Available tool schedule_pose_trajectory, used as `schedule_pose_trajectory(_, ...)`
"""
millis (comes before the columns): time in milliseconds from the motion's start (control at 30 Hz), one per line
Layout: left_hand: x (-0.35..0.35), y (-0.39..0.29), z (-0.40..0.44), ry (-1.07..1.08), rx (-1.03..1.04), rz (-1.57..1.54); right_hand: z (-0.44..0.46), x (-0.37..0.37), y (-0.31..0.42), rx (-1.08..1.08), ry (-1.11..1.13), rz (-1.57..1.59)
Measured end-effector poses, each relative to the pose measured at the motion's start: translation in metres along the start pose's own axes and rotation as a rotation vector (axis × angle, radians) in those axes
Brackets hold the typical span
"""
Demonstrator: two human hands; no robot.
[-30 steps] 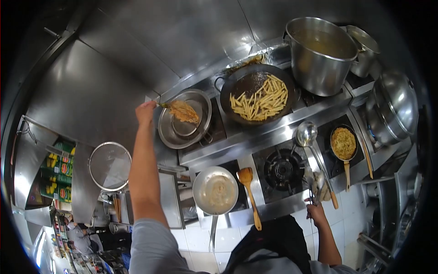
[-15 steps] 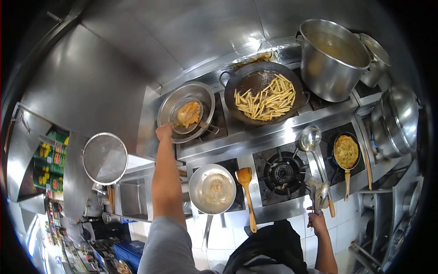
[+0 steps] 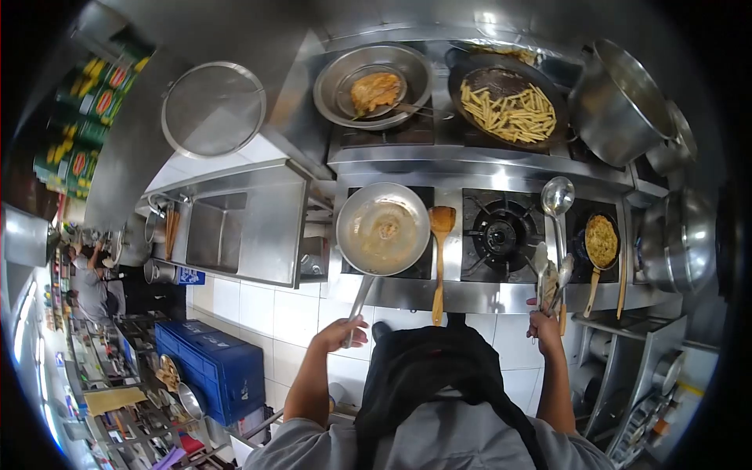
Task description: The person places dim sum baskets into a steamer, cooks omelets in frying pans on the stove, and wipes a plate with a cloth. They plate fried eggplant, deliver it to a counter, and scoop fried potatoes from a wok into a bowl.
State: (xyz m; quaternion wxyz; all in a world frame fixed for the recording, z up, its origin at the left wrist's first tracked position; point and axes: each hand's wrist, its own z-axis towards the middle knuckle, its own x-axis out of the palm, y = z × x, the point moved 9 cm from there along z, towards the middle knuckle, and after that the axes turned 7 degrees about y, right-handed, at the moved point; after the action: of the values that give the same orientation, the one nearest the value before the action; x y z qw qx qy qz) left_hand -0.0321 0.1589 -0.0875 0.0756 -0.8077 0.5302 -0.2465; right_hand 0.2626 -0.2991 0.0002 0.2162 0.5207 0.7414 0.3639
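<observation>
My left hand (image 3: 342,333) is at the handle of a steel frying pan (image 3: 384,227) on the front-left burner. Its fingers are apart and the handle lies over the palm; the pan holds a thin film with a small brownish patch. My right hand (image 3: 544,325) is closed on metal tongs (image 3: 540,262), raised in front of the stove's front edge. Something brownish shows between the tong arms, too unclear to name. A long-handled ladle (image 3: 557,196) lies just beyond them. Between my hands a wooden spatula (image 3: 441,258) rests beside the pan.
Behind stand a wok (image 3: 501,74) with fries, a bowl (image 3: 321,90) with a strainer holding browned food (image 3: 376,92), and a tall stockpot (image 3: 619,102). A small pan with an omelette-like round (image 3: 601,240) sits right. A sink (image 3: 215,231) and blue crate (image 3: 207,368) are left.
My left hand has drawn back from the strainer in the bowl to the frying pan's handle. The strainer with the browned food stays in the bowl. My view has shifted; my right hand still holds the tongs.
</observation>
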Motion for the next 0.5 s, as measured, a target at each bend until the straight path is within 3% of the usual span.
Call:
schedule_pose_trajectory(67,0.02,0.006,0.012,0.171,0.056,-0.191,-0.009,0.016,0.004,-0.032,-0.003,-0.032)
schedule_pose_trajectory(200,0.027,0.014,0.008,0.196,0.142,-0.288,-0.031,0.052,-0.017,-0.086,-0.078,-0.041)
schedule_pose_trajectory(400,-0.01,-0.028,-0.112,0.42,0.279,-0.398,-0.083,0.135,-0.055,-0.055,-0.072,-0.022)
schedule_pose_trajectory(500,-0.082,-0.041,-0.189,0.352,0.28,-0.537,-0.106,0.163,-0.077,-0.043,-0.079,-0.017)
